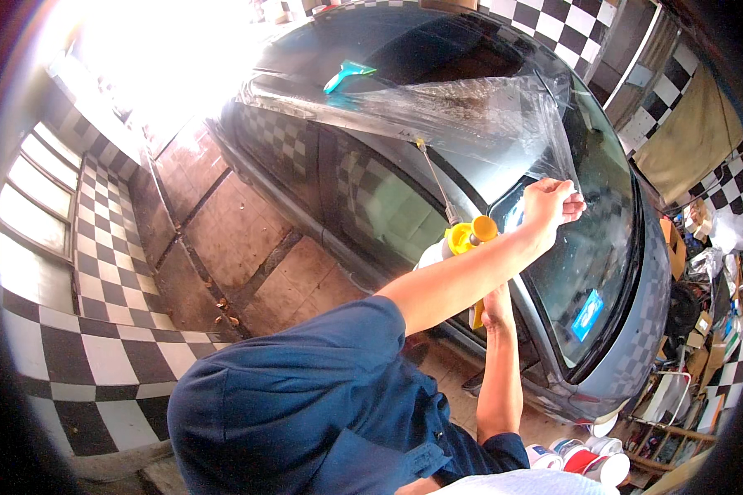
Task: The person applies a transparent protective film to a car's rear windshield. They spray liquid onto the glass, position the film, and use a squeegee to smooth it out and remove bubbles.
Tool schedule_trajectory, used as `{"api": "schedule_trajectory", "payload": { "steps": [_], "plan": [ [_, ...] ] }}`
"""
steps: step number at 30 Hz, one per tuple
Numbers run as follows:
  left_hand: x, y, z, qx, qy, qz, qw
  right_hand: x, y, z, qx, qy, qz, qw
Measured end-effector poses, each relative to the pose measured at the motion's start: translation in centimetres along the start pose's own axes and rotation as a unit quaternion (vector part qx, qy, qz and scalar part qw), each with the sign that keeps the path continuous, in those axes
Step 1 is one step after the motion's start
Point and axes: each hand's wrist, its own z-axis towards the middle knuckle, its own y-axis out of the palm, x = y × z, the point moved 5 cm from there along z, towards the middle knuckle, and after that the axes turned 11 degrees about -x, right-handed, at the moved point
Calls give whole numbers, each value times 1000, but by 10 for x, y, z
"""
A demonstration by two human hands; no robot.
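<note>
A dark grey car (611,355) stands before me, with a sheet of clear plastic film (470,103) draped loosely and wrinkled over its roof. My left hand (553,202) reaches across above the windshield (590,247); its fingers are pinched together on the film's near edge. Below that forearm, my right hand (495,307) is wrapped around a pump sprayer (461,238) with yellow fittings and a white body, partly hidden by my left arm. Its thin metal wand points up toward the roof edge, ending in a yellow nozzle. Farther back on the roof lies a turquoise squeegee (349,75).
Several paint cans (582,458) stand on the floor by the car's front. Boxes and plastic clutter (706,289) pile up at the right, near a tan cloth (689,132). Black-and-white checkered walls (111,239) surround the space. Strong glare washes out the far left.
</note>
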Motion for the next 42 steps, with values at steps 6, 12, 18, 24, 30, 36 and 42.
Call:
{"api": "schedule_trajectory", "payload": {
  "steps": [6,12,18,24,30,36,42],
  "plan": [
    [-5,-5,-5,5,-5,6,1000,8,-2,-6,-46,30,4,998],
    [-15,-10,-6,12,-11,-10,1000,19,-17,-16,-52,44,15,998],
    [-18,-12,-1,29,-1,-38,999,17,-28,-31,-8,16,2,1000],
    [-6,-1,5,14,-10,-66,998,3,-36,-47,25,-29,29,999],
    [-4,0,6,19,-14,-74,997,-7,-56,-64,62,-65,60,994],
    [-11,-8,3,22,-26,-70,997,-10,-64,-79,89,-88,37,991],
    [-15,-9,-6,31,-22,-70,997,-9,-73,-92,67,-46,-7,997]
  ]
}}
